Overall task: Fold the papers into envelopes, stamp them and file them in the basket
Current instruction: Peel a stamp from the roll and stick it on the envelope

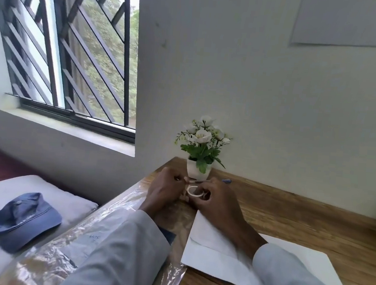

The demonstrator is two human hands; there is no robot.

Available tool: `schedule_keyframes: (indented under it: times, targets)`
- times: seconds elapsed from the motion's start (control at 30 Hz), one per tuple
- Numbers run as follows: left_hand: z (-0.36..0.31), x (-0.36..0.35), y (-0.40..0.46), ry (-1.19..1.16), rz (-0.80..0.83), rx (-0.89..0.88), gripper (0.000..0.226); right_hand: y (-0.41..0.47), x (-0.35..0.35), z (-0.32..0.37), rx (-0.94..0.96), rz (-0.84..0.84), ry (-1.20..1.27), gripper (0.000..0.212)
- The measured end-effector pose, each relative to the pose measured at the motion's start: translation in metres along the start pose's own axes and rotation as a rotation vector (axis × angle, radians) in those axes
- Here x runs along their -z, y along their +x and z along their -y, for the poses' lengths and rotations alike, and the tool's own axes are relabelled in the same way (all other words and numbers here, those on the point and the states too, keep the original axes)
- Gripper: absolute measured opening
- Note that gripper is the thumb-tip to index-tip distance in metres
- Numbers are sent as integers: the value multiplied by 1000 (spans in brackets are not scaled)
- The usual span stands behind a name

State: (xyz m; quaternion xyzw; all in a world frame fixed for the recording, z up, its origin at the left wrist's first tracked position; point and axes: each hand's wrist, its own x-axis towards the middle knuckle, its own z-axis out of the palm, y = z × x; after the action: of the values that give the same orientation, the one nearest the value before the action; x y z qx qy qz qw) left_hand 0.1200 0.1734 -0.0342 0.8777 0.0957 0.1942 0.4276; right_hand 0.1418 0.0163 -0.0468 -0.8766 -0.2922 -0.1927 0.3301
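We held a small tape roll (194, 192) above the desk's far end, our right hand (214, 199) curled round it while our left hand (164, 189) pinched its loose end, likely drawing a strip to seal the folded paper (210, 252) beneath our wrists; next, cut and stick it down. No stamp or basket showed

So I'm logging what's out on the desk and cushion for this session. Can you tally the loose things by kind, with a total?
Tape roll: 1
White paper, partly folded: 1
Potted flowers: 1
Pen: 1
Clear plastic wrap: 1
Blue cap, on the cushion: 1
Total: 6
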Motion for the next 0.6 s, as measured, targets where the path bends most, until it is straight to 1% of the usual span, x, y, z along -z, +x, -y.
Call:
schedule_keyframes:
  times: [0.1,0.17,0.23,0.3,0.33,0.47,0.53,0.6]
  targets:
    - [-1,1,0,-43,45,6,23,-1,4,-4,28,46,41,22]
    - [-4,3,-1,6,73,-58,23,-1,6,-8,55,56,56,28]
    - [-4,4,-1,69,121,-136,30,-1,6,-9,65,59,64,33]
    - [-1,2,1,122,190,-175,36,-1,5,-11,55,45,72,34]
    - [0,1,1,147,201,-176,34,-2,4,-12,42,25,76,33]
    - [2,-1,1,167,161,-170,15,-2,6,-11,-21,-74,65,25]
    - [2,-2,1,185,142,-157,14,-2,7,-9,-26,-95,84,21]
    - [2,-3,2,201,122,-160,16,-3,7,-6,-40,-80,105,18]
